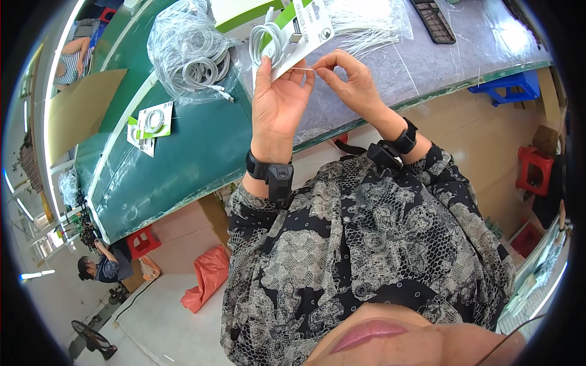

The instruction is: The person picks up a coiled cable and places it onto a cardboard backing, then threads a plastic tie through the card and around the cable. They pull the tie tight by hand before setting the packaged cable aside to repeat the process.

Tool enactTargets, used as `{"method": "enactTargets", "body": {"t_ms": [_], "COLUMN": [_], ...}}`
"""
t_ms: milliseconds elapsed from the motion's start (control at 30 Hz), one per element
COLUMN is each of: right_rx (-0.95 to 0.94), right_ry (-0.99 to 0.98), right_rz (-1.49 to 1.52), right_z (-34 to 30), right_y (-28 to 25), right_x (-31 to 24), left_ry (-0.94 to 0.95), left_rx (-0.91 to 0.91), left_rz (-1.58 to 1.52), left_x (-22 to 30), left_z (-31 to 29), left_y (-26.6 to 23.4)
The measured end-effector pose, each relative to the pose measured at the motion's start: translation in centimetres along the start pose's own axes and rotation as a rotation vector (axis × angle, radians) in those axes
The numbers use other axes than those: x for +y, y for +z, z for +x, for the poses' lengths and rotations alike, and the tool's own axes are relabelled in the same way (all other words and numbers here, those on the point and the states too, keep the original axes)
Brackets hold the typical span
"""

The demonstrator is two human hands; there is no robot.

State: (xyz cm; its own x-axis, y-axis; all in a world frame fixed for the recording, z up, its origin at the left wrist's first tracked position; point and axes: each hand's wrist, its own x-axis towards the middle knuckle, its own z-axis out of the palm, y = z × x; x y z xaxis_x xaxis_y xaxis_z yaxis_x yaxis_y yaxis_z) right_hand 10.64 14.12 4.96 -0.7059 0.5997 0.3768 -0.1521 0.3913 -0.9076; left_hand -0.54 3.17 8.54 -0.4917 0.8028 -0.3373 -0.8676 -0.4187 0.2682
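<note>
My left hand [279, 113] is closed on a white and green packaging card [312, 29], the thumb at its lower left edge. A coiled white cable [267, 44] with a USB plug lies against the card's front. Between finger and thumb, my right hand [353, 84] pinches a thin white tie [303, 68] by its end, just right of the left fingertips. The tie runs toward the card's lower part; where its other end goes is hidden. Beyond both hands, a bundle of white ties [369, 25] lies in a clear plastic bag.
A clear bag of coiled white cables [190, 52] sits left of my hands. Carded cables [152, 122] lie on the green table [177, 158]. A black tray [434, 21] is at the far right. Blue [510, 88] and red [534, 171] stools stand beyond the table edge.
</note>
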Motion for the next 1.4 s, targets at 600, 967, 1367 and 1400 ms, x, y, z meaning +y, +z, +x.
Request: {"method": "enactTargets", "body": {"t_ms": [600,967,1367,1400], "right_rx": [-0.190,-0.168,-0.470,-0.488], "right_ry": [-0.052,-0.537,-0.696,-0.704], "right_rz": [-0.400,-0.685,-0.718,-0.710], "right_z": [-1.1,1.5,4.4,4.6], "right_y": [-2.4,-2.7,-1.4,-1.2], "right_x": [-1.0,-6.9,-4.9,-5.0], "left_ry": [0.221,0.355,0.339,0.321], "left_rx": [-0.024,-0.120,-0.110,-0.116], "left_rz": [0.548,0.682,0.743,0.756], "left_x": [-1.1,-0.4,-0.4,-0.4], "left_z": [-0.8,-1.5,-3.0,-3.0], "left_y": [-1.6,-2.3,-4.6,-4.8]}}
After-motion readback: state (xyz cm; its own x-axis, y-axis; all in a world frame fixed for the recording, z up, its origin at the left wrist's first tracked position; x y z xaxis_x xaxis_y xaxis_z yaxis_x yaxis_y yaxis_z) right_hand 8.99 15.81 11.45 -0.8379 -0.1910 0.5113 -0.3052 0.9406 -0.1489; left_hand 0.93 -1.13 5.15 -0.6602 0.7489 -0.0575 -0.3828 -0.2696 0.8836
